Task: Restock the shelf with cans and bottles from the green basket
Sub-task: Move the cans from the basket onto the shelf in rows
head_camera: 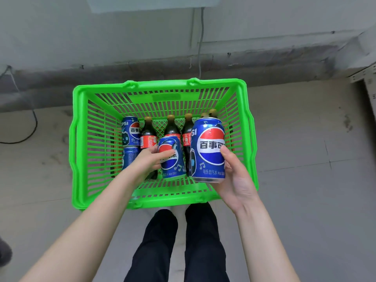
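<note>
Green basket (160, 83) on grey floor (305, 200). Right hand (236, 180) grips a blue can (207, 149), held upright over the near right corner. Left hand (148, 159) is curled round a second can (173, 159) lower inside the basket; hands apart. Also inside: dark bottles (148, 135) (red labels) and two spare cans (131, 131) by the left wall.

Bright green slatted plastic basket (223, 82), inside it blue metal cans (130, 131) with red-white-blue globes, dark plastic bottles (148, 132) with red labels.
</note>
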